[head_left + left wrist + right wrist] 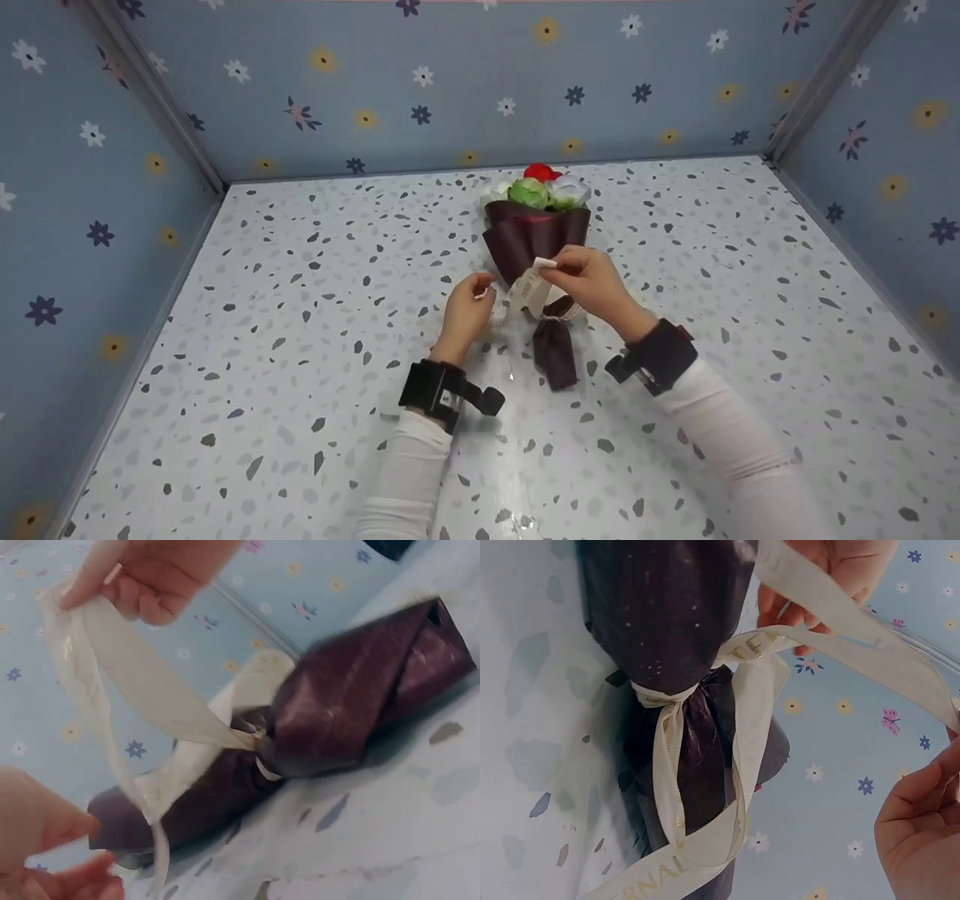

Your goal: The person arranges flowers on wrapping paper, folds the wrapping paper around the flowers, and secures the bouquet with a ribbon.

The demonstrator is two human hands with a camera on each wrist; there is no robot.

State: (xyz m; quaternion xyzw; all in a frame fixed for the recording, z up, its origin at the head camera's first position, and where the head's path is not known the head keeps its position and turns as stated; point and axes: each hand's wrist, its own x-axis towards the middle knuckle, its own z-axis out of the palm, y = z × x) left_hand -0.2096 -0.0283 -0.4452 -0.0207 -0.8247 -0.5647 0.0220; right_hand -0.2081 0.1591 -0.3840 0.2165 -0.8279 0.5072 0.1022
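A bouquet in dark maroon wrapping paper (pixel 525 244) lies on the speckled tabletop, its red, green and white flowers (pixel 529 193) facing the back wall. Cream ribbon (pixel 142 667) with gold lettering circles its narrow waist and rises in loops. My right hand (pixel 589 281) pinches a fold of this ribbon between thumb and fingers, above the wrap. To the left of the bouquet is my left hand (pixel 466 311), its fingers bent loosely. In the left wrist view, a gap shows between the left thumb (pixel 71 821) and fingers, with a loose ribbon end (pixel 160 855) hanging beside them.
Blue floral panels (pixel 450 82) enclose the white speckled table (pixel 300 337) at the back and both sides. Each wrist wears a black strap mount, one on the left (pixel 435 394) and one on the right (pixel 664 356). The bouquet's gathered paper tail (pixel 555 356) points toward me.
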